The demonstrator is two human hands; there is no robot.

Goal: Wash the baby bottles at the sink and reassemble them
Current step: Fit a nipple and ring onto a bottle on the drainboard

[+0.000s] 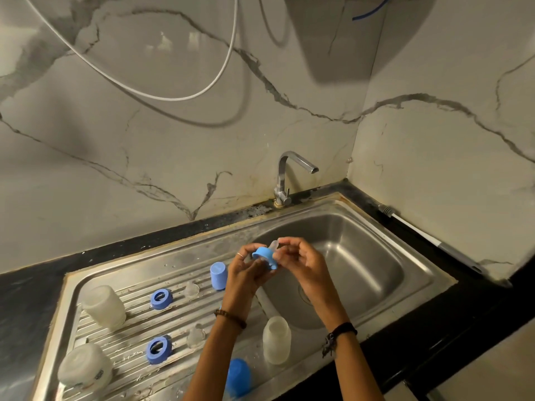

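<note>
My left hand (246,272) grips a blue screw ring (265,257) above the sink's left edge. My right hand (301,261) pinches the clear nipple (274,244) that pokes up through that ring. On the ribbed drainboard (130,337) lie two more blue rings (161,298) (158,349), two clear nipples (191,290) (195,337), and two blue caps (218,275) (238,377). Three cloudy bottles stand upside down: two at the left (103,306) (85,369) and one by the basin's edge (276,340).
The steel basin (362,256) lies to the right with a drain at its bottom. A chrome tap (285,176) rises behind it, spout turned right, no water running. A white hose (419,230) lies along the right wall. Black counter surrounds the sink.
</note>
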